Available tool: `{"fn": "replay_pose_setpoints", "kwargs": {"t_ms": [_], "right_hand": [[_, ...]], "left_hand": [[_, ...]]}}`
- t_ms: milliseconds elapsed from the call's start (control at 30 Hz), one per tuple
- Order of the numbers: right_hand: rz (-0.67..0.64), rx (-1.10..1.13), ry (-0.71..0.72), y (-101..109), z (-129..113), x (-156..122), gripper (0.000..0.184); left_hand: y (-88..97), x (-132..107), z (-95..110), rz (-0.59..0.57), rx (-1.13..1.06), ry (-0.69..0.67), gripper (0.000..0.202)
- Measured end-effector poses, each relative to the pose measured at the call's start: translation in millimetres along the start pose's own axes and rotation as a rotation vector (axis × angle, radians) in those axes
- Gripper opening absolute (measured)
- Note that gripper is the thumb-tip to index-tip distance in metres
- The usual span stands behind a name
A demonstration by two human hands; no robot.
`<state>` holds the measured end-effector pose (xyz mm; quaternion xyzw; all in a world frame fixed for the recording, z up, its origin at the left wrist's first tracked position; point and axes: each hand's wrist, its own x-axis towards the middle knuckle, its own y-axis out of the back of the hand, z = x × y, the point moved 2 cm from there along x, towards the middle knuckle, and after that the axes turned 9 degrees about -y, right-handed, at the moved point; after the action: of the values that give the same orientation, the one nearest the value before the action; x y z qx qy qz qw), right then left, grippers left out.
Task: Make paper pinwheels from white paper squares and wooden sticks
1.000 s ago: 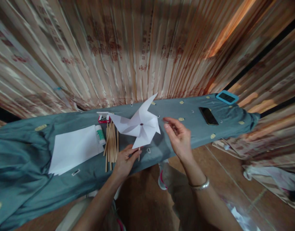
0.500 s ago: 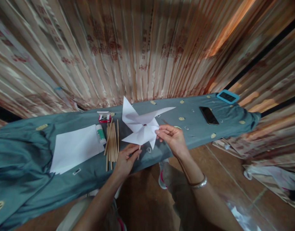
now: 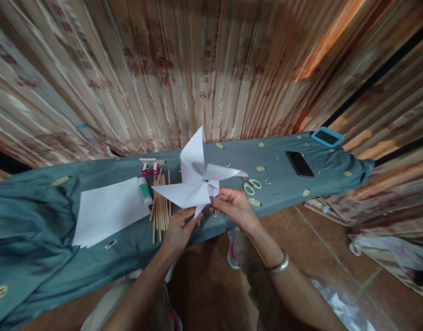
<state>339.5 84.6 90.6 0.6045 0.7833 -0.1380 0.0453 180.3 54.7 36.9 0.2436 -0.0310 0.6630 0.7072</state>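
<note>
A white paper pinwheel [image 3: 194, 188] with folded blades and a small dark centre is held over the front of the table. My left hand [image 3: 179, 230] is closed below it, around its wooden stick, which is now mostly hidden behind a blade. With thumb and fingers, my right hand [image 3: 234, 204] pinches the pinwheel's lower right blade near the centre. Just left of the pinwheel lies a bunch of wooden sticks [image 3: 159, 207]. Green-handled scissors [image 3: 251, 185] rest behind my right hand.
White paper sheets [image 3: 109, 209] lie at the left beside a glue stick [image 3: 145, 191]. Behind the sticks sits a small red open box [image 3: 149, 168]. A black phone [image 3: 300, 164] and a blue-framed device [image 3: 327, 136] are at the right. A pleated curtain [image 3: 197, 69] hangs behind the table.
The pinwheel has turned, its blades now pointing in other directions. My right hand has moved left and slightly down with a blade, uncovering the scissors. My left hand has stayed put.
</note>
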Motion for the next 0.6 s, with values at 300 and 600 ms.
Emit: {"fn": "replay_pose_setpoints", "kwargs": {"t_ms": [300, 600], "right_hand": [[-0.046, -0.111, 0.183, 24, -17, -4, 0.045], [-0.020, 0.022, 0.264, 33, -30, -9, 0.040]], "left_hand": [[0.0, -3, -2, -0.018, 0.041, 0.038, 0.019], [-1.7, -1, 4, -0.054, -0.003, 0.025, 0.017]]}}
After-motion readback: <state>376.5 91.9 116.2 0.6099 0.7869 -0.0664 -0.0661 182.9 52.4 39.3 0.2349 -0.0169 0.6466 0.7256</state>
